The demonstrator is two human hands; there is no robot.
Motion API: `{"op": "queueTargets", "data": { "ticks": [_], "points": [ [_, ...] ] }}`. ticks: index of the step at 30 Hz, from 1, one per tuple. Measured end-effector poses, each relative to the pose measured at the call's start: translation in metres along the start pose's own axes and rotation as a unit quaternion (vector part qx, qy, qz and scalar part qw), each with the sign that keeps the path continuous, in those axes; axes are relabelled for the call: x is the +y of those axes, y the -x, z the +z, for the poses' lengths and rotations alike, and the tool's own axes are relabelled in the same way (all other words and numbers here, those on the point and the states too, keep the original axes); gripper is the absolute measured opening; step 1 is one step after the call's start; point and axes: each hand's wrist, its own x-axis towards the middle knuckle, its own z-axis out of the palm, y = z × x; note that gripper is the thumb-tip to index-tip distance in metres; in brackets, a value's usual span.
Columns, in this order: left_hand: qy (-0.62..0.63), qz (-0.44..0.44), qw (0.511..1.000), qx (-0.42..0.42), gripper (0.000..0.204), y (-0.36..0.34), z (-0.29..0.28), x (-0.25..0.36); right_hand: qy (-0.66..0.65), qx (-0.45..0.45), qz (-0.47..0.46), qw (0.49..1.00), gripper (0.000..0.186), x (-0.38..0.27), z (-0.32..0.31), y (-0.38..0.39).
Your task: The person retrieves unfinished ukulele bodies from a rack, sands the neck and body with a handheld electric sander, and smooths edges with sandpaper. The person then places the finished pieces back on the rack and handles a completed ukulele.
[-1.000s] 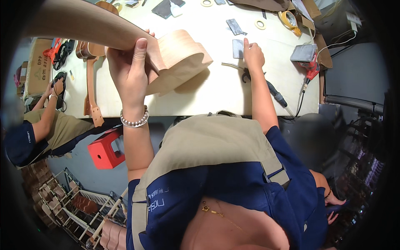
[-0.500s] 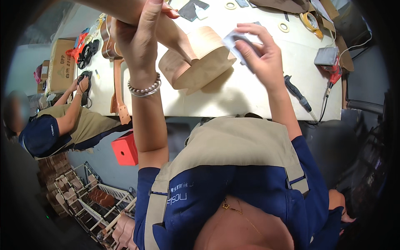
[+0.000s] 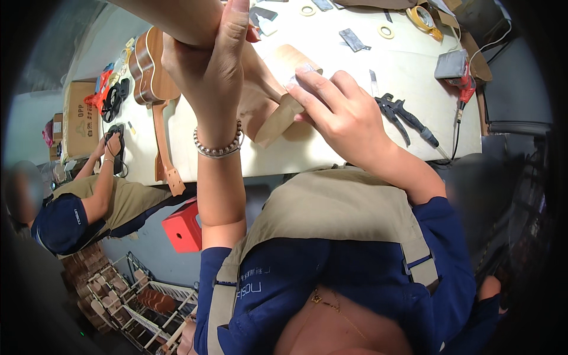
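My left hand (image 3: 210, 74) grips the neck (image 3: 160, 18) of an unfinished pale wooden instrument, which is raised toward the upper left. Its body (image 3: 263, 127) is tilted over the table, partly hidden behind my hands. My right hand (image 3: 346, 118) has a small pale grey pad (image 3: 303, 72) under its bent fingers, pressed to the side of that body near the neck joint. Just right of this hand lie a black clamp-like tool (image 3: 396, 112) and a soldering-iron-like tool (image 3: 426, 136) on the white table (image 3: 461, 121).
A brown ukulele (image 3: 148, 65) and a loose neck (image 3: 165, 160) lie left. A co-worker (image 3: 89, 207) works at the left. A red power tool (image 3: 464, 86), tape rolls (image 3: 423, 21) and grey pads (image 3: 355, 40) lie right. Below are a red stool (image 3: 180, 228) and racks (image 3: 136, 296).
My right hand took a grey pad off the table, lifted it and moved left and down onto the instrument's body. My left hand, with the neck, moved up and right.
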Motion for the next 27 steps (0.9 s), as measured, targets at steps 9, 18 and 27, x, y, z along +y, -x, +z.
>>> {"op": "queueTargets", "data": {
  "ticks": [9,18,27],
  "points": [
    [-0.021,0.016,1.0,0.016,0.018,-0.002,0.004,-0.003,-0.075,-0.017,-0.02,0.997,0.04,0.008,0.003,-0.006],
    [0.001,0.026,1.0,0.004,0.017,-0.007,0.002,-0.013,-0.064,-0.022,-0.051,0.996,0.04,0.018,0.0,-0.01],
    [-0.017,0.02,1.0,0.008,0.017,-0.005,0.0,-0.009,-0.107,-0.092,-0.068,0.988,0.045,0.037,-0.028,-0.007]
  ]
}}
